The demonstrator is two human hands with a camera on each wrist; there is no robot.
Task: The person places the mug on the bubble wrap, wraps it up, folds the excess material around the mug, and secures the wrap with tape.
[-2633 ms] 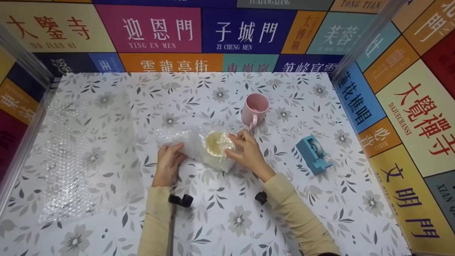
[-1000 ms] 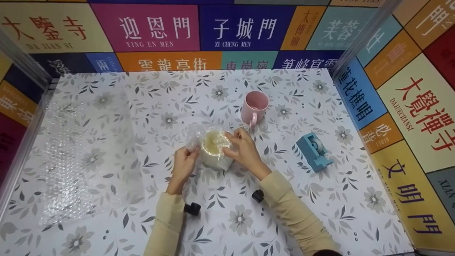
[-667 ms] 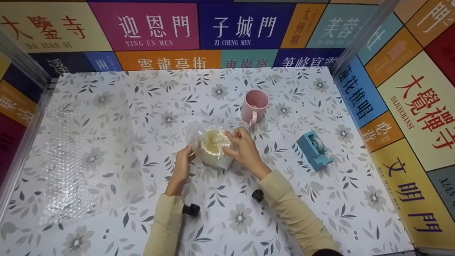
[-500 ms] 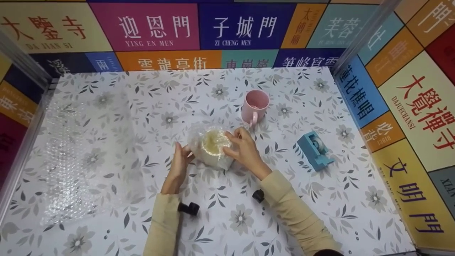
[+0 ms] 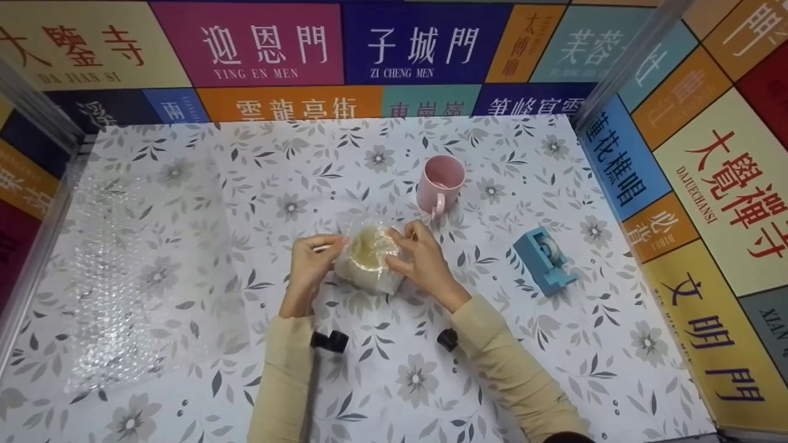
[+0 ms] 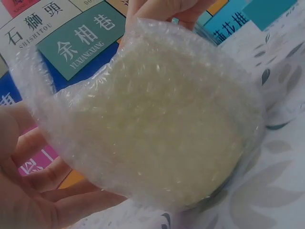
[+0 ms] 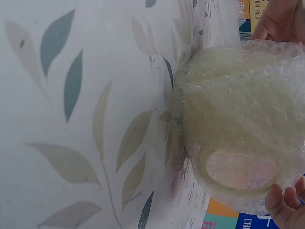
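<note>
In the middle of the table stands a pale yellow cup (image 5: 369, 249) wrapped in bubble wrap (image 6: 147, 124), its round mouth turned up under the clear film. From the right, my right hand (image 5: 425, 258) holds the wrapped cup at its rim with thumb and fingers. On the other side my left hand (image 5: 311, 261) pinches the wrap's edge between thumb and forefinger. The left wrist view shows more left-hand fingers (image 6: 45, 179) spread along the wrap's outside. Layers of wrap blur the cup's wall, and an oval ring shows through them in the right wrist view.
A pink mug (image 5: 441, 184) stands just behind my right hand, handle toward me. Farther right sits a blue tape dispenser (image 5: 545, 261). A large flat sheet of bubble wrap (image 5: 117, 283) covers the table's left side. Printed panels wall the back and sides.
The wrap flap that stretched left of the cup now lies up against it. My left hand has moved right, loosened, then pinched the wrap's edge again. My right hand has barely moved.
</note>
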